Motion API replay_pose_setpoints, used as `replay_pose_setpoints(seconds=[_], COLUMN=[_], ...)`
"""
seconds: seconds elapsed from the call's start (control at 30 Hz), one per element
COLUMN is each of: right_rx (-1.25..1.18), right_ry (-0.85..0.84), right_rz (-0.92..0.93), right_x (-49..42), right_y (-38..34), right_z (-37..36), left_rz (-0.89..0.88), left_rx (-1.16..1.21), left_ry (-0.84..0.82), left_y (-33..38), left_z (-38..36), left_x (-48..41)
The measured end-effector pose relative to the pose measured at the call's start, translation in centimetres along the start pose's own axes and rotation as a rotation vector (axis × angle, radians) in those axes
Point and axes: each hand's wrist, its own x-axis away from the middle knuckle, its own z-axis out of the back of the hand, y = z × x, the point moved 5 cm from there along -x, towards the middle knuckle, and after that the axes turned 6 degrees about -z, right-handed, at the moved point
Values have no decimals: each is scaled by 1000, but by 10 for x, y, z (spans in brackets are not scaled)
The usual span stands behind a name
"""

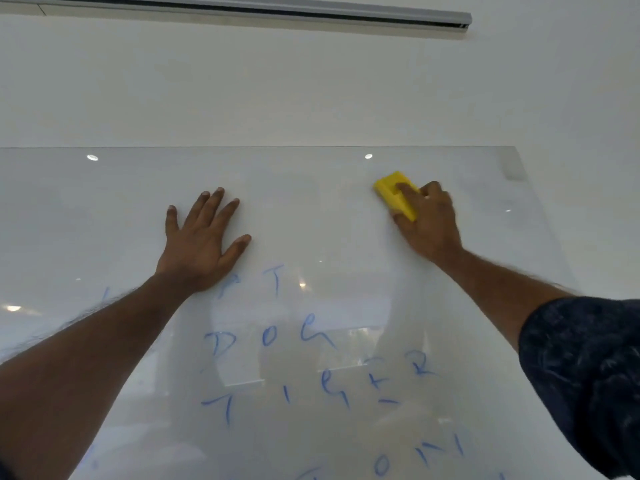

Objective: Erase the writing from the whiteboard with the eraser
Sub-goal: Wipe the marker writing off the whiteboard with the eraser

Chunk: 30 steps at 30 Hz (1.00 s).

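A glossy whiteboard (311,209) fills the lower two thirds of the head view. Blue handwritten words (270,336) run down its middle and lower part, partly smudged. My right hand (429,221) grips a yellow eraser (391,192) and presses it against the board near the upper right, above the writing. My left hand (201,244) lies flat on the board with fingers spread, just above the topmost blue letters. The band of board between my hands shows no writing.
A plain white wall (311,91) rises above the board's top edge. A long grey rail (311,10) crosses the top of the view. The board's right edge (540,216) slants down near my right forearm in its dark sleeve.
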Motion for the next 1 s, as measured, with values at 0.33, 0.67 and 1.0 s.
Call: replay_pose_setpoints(seconds=[0.33,0.67,1.0], right_rx=[-7,10,0], right_ry=[-58,-95,-106], right_rz=[205,218,164], right_x=[19,39,69], right_y=[-10,9,21], right_z=[-4,5,7], left_rz=[-9,-62,-79], left_rx=[5,45,22], left_ry=[26,-15,-47], left_y=[15,66,85], left_z=[0,-8,-11], left_x=[-20,-49,-49])
